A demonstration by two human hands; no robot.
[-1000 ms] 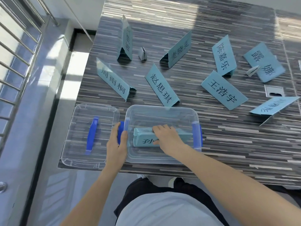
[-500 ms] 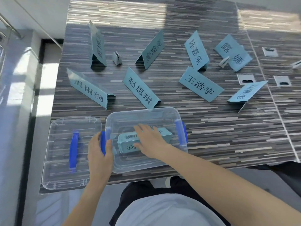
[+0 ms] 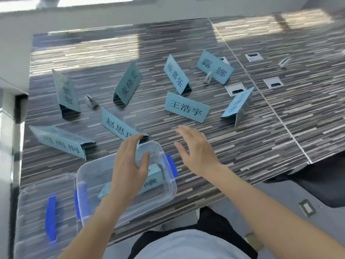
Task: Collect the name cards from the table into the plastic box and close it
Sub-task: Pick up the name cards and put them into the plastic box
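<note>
the left hand point(image 3: 128, 165) has let go of the box's blue latch and now hangs above the plastic box point(image 3: 169, 176), fingers spread and loose, holding nothing. the right hand point(image 3: 197, 152) has come up out of the box, off the card it was pressing, and floats over the table just right of the box, fingers straight and empty. the camera has also tipped up and right, so more of the far table shows than before.

one name card point(image 3: 153, 177) lies inside the box, partly behind the left hand. just beyond the left fingertips stands the nearest card point(image 3: 116, 126), with another card point(image 3: 61, 141) to its left and a flat one point(image 3: 186, 107) beyond the right hand. five more blue cards stand or lie farther back. the clear lid point(image 3: 33, 212) with its blue handle sits touching the box's left side.

the striped table point(image 3: 242, 146) meets a second tabletop along a seam on the right, with metal cable ports set in. sun bands cross the far end.

the lid is cut off at the bottom edge, and motion blur smears the left cards' lettering.
</note>
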